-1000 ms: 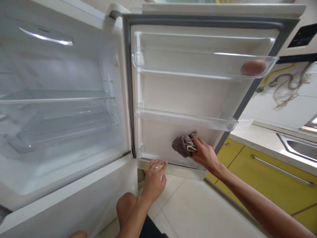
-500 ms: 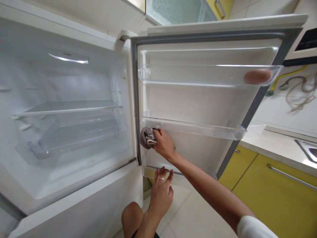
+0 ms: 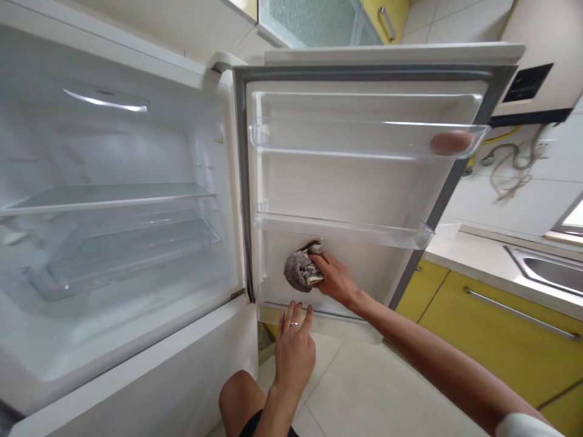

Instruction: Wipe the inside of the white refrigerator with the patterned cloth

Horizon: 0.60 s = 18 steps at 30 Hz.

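A bunched grey-brown cloth (image 3: 299, 271) lies against the inside of the open fridge door (image 3: 346, 188), between the middle and bottom door shelves. My right hand (image 3: 336, 279) grips its right side, the fingertips partly hidden in the folds. Below it, my left hand (image 3: 294, 346), with a ring on one finger, has its fingers apart at the bottom door shelf (image 3: 319, 312) and holds nothing. The clear middle shelf (image 3: 341, 230) runs just above the cloth. In the top door shelf (image 3: 319, 139), a reddish oval object (image 3: 452, 142) sits at the right end.
To the left stands the fridge compartment (image 3: 136, 273) with a glass shelf (image 3: 113, 194) and a clear drawer (image 3: 136, 249). Yellow cabinets (image 3: 492, 334), a counter (image 3: 464, 250) and a sink (image 3: 551, 268) are on the right. My knee (image 3: 240, 400) shows at the bottom.
My right hand has moved the cloth rightward and slightly down, away from the door's hinge side. My left hand stays near the bottom shelf. The view has shifted a little to the right.
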Tool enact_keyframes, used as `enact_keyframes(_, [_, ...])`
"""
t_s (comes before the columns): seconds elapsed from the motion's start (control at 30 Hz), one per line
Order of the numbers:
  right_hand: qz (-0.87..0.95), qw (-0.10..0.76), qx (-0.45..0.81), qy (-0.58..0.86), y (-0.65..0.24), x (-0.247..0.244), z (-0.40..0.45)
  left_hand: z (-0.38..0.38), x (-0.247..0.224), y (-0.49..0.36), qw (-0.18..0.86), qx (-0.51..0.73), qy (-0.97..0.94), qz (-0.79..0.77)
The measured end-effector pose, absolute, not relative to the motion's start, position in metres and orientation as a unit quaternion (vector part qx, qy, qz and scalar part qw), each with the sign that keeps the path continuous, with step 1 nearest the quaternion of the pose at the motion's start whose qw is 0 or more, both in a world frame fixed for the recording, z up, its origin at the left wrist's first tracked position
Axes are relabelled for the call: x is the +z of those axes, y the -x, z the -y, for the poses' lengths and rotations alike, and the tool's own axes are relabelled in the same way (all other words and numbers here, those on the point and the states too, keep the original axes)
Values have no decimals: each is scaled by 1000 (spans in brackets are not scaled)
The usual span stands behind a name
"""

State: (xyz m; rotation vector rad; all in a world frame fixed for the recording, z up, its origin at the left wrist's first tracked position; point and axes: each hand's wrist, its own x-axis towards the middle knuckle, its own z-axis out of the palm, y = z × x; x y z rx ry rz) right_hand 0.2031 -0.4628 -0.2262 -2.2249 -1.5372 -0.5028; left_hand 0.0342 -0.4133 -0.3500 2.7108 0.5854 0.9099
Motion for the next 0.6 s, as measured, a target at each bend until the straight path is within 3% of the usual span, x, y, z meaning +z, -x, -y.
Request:
enact_keyframes(0.3, [236, 610, -278, 704, -231, -235, 548, 415, -345, -34, 131, 293, -925, -202])
enact_keyframes(0.43, [181, 702, -269, 634, -227, -230, 552, 416, -337, -32, 147, 262, -931, -207])
enact_keyframes(0.6, [207, 747, -216, 594, -217, -226, 524, 419, -330, -30, 168, 219, -933, -229])
